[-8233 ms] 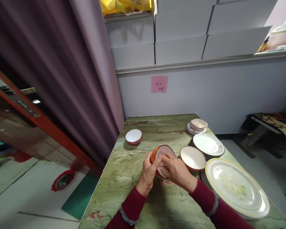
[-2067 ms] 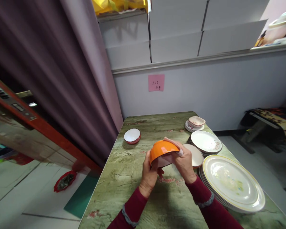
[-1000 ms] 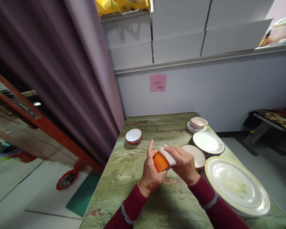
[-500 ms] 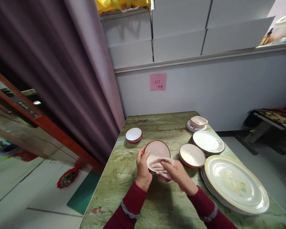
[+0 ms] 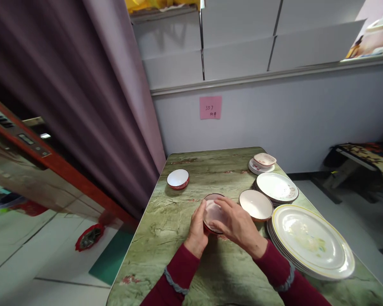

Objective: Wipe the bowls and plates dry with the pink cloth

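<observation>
My left hand [image 5: 197, 231] is closed around the left side of a small bowl [image 5: 210, 229] with a dark rim and a reddish outside, held tilted over the table. A pale pink cloth [image 5: 214, 211] appears bunched inside it, largely covered. My right hand [image 5: 239, 223] reaches over the bowl from the right, thumb and fingers curved onto the cloth; its grip is partly hidden. Just right of my hands stands another bowl [image 5: 257, 205], white inside. A smaller white bowl with a red outside [image 5: 178, 178] sits at the far left.
Along the right side of the green wood-patterned table [image 5: 159, 255] stand a stack of large oval plates [image 5: 312, 242], a stack of round plates [image 5: 276, 186] and small plates [image 5: 258, 169] topped by a squarish dish [image 5: 264, 160]. Behind is a wall with a pink note [image 5: 210, 108]; a purple curtain [image 5: 124, 85] hangs left.
The held bowl has shifted slightly right and down. My right hand has moved from the bowl's near edge up over its opening, and the cloth has gone mostly out of sight.
</observation>
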### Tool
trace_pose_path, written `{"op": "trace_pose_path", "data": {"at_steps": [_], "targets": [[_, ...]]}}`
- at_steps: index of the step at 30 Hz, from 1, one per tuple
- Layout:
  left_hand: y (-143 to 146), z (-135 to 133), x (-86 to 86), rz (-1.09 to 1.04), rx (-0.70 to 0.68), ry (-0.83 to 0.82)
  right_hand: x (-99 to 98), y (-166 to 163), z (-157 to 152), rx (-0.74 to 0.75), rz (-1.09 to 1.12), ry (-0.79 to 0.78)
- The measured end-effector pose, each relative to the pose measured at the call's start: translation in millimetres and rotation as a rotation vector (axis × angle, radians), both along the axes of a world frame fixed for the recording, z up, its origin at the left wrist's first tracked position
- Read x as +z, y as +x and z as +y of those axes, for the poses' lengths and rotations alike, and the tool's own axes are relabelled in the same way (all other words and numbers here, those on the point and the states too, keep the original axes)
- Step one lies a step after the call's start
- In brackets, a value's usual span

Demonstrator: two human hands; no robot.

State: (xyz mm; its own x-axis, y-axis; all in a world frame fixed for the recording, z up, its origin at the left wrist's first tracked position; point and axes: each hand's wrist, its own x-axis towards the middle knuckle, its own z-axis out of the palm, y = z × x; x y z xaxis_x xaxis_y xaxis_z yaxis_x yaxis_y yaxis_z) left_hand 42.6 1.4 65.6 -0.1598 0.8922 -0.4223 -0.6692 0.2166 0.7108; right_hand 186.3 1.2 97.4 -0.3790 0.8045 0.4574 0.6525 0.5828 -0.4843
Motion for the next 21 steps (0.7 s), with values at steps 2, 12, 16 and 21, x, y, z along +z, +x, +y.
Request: {"op": "trace_pose_path", "data": {"at_steps": [2, 12, 16, 21], "targets": [[-3.6, 1.0, 0.6, 0.011, 0.009, 0.002, 1.9, 4.2, -0.9, -0.028, -0.003, 0.026], [7.4, -9.2, 4.4, 0.165, -0.034, 0.098, 3.2, 0.2, 4.8, 0.195, -0.308, -0.293], [7.5, -9.6, 8.4, 0.120, -0.054, 0.057, -3.3, -4.3, 8.5, 0.352, -0.092, -0.353], [4.3, -8.3, 11.5, 0.064, -0.115, 0.045, -8.4, -6.5, 23.6, 0.245, -0.043, 0.110]]}}
